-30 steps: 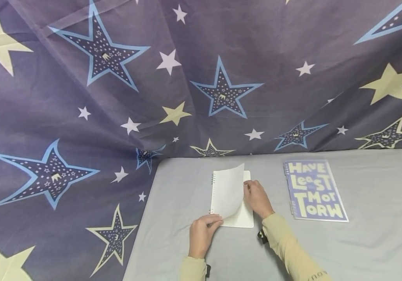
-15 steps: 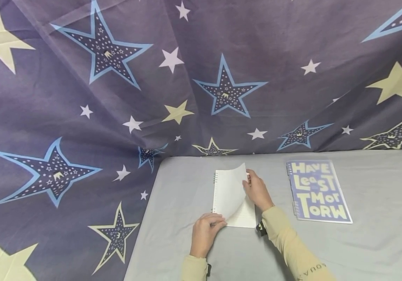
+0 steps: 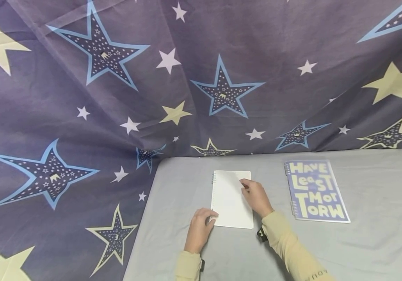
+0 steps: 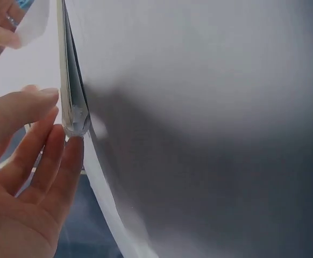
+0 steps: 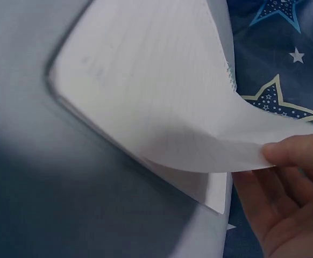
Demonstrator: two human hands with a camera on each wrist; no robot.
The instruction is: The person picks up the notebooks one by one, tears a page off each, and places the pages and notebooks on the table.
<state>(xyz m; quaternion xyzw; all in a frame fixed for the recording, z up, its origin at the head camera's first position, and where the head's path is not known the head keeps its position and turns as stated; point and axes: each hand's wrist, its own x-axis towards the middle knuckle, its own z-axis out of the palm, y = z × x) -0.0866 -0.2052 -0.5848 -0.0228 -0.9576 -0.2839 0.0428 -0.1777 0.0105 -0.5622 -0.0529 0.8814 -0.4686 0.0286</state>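
Observation:
A white spiral notebook (image 3: pixel 230 210) lies open at a blank-looking page, its rings along the left side. At its lower left corner is my left hand (image 3: pixel 199 230). In the left wrist view, the thumb and fingertips of that hand touch the corner by the bound edge (image 4: pixel 73 102), fingers fairly straight. My right hand (image 3: pixel 257 197) pinches a loose page (image 5: pixel 199 153) near the notebook's upper right. Its thumb lies on top in the right wrist view, and the sheet bows up off the pages below, which show faint ruled lines.
A second spiral notebook (image 3: pixel 318 191), purple with large cream letters, lies to the right on the grey cloth-covered surface (image 3: pixel 376 242). Behind and to the left hangs a purple fabric (image 3: pixel 278 31) printed with stars.
The page that stood curled up, its corner raised, now lies flatter over the notebook. My right hand shifts slightly toward the page's middle; my left fingers have drawn a little to the left.

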